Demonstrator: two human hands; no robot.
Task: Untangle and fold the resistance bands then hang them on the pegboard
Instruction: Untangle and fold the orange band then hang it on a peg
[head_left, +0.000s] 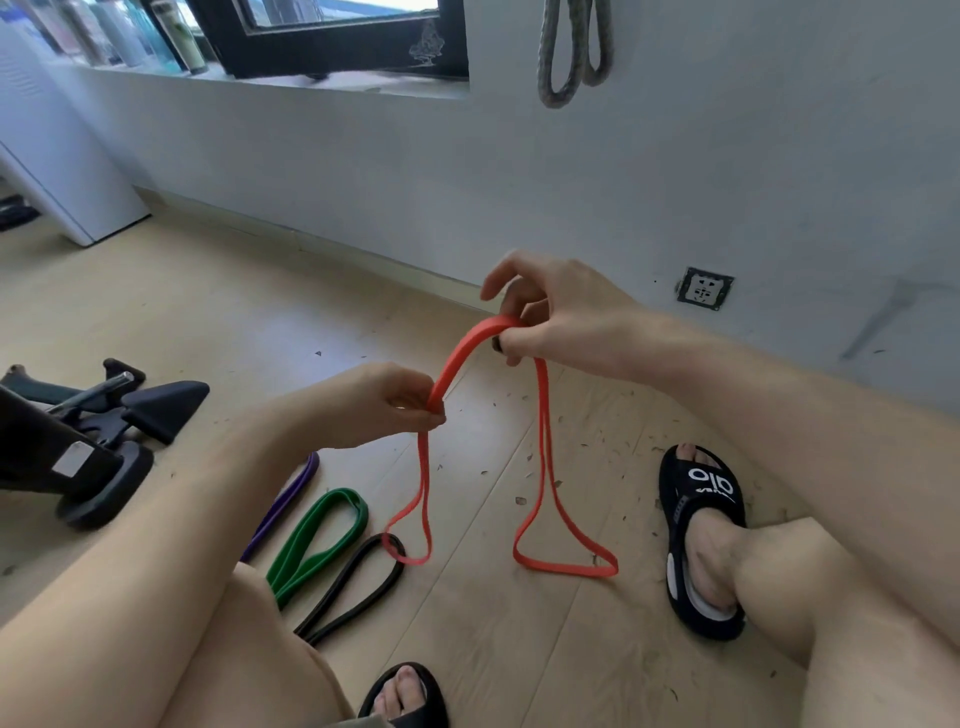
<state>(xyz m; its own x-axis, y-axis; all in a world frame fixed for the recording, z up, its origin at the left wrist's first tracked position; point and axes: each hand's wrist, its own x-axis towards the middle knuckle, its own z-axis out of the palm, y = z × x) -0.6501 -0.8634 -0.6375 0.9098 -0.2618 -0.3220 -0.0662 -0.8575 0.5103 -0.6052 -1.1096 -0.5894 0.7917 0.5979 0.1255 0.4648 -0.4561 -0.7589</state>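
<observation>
I see left hand (387, 402) and right hand (558, 312) both pinching the red band (470, 345), folded over between them, two loops hanging to the floor (156, 312). Green band (322, 540), black band (358, 587) and purple band (288, 499) lie near-left. Grey loops, maybe rope (571, 52), hang on far wall

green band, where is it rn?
Head view, lower left: the green band lies folded on the wooden floor, between the purple band and the black band.
</observation>
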